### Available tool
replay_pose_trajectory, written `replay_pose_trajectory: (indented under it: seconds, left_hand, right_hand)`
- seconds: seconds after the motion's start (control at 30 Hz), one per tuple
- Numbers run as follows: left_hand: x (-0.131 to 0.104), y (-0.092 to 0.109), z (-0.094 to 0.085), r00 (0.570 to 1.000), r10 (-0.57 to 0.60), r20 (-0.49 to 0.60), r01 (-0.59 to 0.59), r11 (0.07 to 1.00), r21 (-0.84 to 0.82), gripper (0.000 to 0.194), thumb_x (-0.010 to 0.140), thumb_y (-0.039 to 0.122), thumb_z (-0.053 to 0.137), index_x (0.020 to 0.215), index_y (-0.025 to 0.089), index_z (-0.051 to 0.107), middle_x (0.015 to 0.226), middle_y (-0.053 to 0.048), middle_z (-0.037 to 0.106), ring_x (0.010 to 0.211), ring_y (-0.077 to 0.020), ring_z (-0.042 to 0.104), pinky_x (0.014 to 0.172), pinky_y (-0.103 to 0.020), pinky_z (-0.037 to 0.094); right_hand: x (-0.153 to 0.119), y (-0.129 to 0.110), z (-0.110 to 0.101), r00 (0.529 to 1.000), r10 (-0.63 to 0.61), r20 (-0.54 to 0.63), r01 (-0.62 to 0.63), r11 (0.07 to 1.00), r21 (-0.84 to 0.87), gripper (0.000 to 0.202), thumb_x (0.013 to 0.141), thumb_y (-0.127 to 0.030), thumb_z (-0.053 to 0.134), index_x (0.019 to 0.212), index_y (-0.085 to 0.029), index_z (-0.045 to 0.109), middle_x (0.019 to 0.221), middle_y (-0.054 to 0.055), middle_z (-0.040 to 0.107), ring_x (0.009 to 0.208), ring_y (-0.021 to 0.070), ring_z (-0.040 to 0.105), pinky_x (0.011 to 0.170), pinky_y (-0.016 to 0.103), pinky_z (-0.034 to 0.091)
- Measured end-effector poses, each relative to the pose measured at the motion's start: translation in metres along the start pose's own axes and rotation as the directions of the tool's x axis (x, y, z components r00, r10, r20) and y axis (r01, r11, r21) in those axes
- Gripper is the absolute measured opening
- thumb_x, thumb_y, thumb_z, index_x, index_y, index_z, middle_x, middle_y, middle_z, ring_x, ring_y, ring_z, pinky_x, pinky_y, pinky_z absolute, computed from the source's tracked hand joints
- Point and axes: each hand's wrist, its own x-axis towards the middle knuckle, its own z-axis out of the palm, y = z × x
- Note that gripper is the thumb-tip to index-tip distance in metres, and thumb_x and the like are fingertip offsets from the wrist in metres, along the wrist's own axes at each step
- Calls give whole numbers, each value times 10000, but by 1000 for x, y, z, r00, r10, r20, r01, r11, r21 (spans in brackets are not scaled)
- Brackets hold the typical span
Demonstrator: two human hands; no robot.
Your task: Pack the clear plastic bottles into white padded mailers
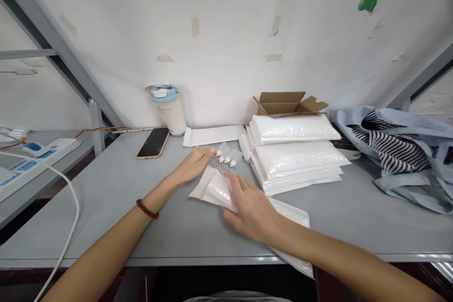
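Note:
My right hand (249, 207) is wrapped round a white bubble mailer (218, 188), which slants across the table with its flap end toward the left. The mailer's other end passes under my right forearm and over the table's front edge. My left hand (194, 164), with a dark red bead bracelet on its wrist, reaches forward with fingers stretched out. Its fingertips are right beside several small whitish translucent bottle-like pieces (229, 155) with thin loops, lying in a row. Whether the fingertips touch the nearest piece I cannot tell.
Stacked bubble mailers (297, 158) stand at right before an open cardboard box (283, 104). A flat white mailer (214, 135) lies near the wall. A phone (154, 143) and a blue-lidded cup (171, 112) are left; a cloth bag (406, 151) is far right, a power strip (35, 163) far left.

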Motion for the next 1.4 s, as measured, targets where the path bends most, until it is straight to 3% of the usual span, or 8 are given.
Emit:
replay_pose_trajectory:
  seconds: [0.2,0.3,0.4,0.57,0.7,0.87,1.0,1.4]
  left_hand:
    - [-2,-6,-41,933,-166,-320,108,976,-190,248,730,398,613,773,162,679,752,-31,670,642,-146,546,604,-252,418]
    - [-7,-9,-64,978,-170,-121,102,896,-432,205,732,363,636,696,168,689,691,-30,631,589,-118,487,536,-236,373]
    - [-12,-8,-73,987,-123,103,156,883,-443,213,754,358,637,680,172,710,688,-37,618,600,-112,456,557,-236,373]
    - [-15,9,-63,914,-109,390,187,968,-167,235,799,382,593,772,202,742,742,-32,663,668,-127,491,602,-235,389]
    - [-17,18,-53,866,-39,499,156,968,-195,240,772,339,616,959,243,730,934,-25,705,826,-163,582,711,-250,454]
    - [-20,21,-41,959,-128,254,160,981,-110,256,689,312,670,917,211,728,898,-38,714,853,-197,617,750,-289,490]
    - [-20,21,-38,979,-177,102,179,984,-12,238,630,342,706,812,189,716,799,-40,707,784,-204,629,687,-295,498]
    - [-25,34,-33,933,-255,254,288,952,-102,174,691,360,646,703,187,654,520,40,566,509,-111,468,503,-228,347]
  right_hand:
    - [2,3,-4,996,21,-82,-17,999,52,675,762,-252,486,1376,-117,241,1255,166,484,1091,284,508,868,425,455]
    - [3,4,-5,991,37,-129,-29,998,64,684,771,-262,485,1387,-107,228,1285,173,467,1122,290,493,896,431,448]
    - [2,5,-5,989,36,-145,-27,997,69,688,772,-259,483,1389,-96,225,1296,179,458,1140,294,484,909,436,445]
    - [1,5,-3,989,15,-148,-3,997,83,703,756,-246,491,1390,-103,222,1297,175,455,1155,292,477,916,437,445]
    - [2,4,-3,990,17,-139,-4,995,98,691,753,-235,489,1381,-97,235,1292,178,458,1155,288,478,917,434,443]
    - [3,5,-4,988,51,-146,-34,993,112,672,764,-248,487,1376,-116,245,1288,174,459,1131,281,495,887,428,455]
    - [4,6,-4,988,60,-144,-44,992,117,677,762,-256,495,1376,-119,243,1275,171,471,1151,290,479,892,443,448]
    - [5,8,-1,987,54,-153,-39,994,102,681,773,-261,489,1382,-95,236,1284,172,472,1129,280,491,903,426,444]
